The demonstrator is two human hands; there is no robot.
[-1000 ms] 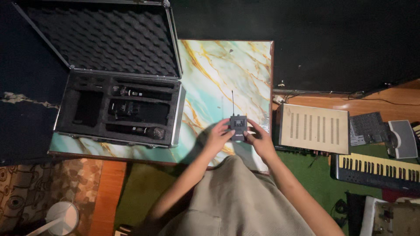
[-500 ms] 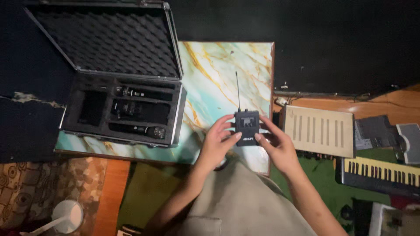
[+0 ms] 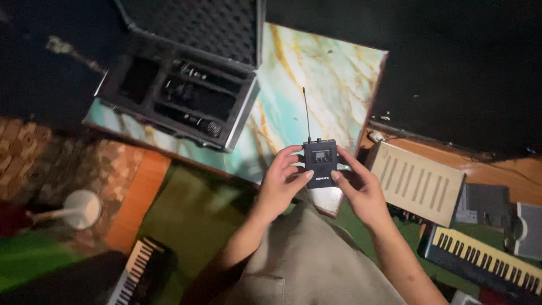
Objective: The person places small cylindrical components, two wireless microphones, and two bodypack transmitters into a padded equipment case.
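Head view is showing the left hand [image 3: 282, 182] and right hand [image 3: 361, 189] clamping a small black receiver pack [image 3: 320, 162] between them, equally near, its antenna pointing away above the marbled worktop [image 3: 333, 79].

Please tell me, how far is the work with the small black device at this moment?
Done: the foam-lined case lies open on the marbled tabletop, one slot at its left empty. In hand: the small black box with a thin antenna is gripped by the left hand and right hand, thumbs on its front. Left: microphones remain in the case.
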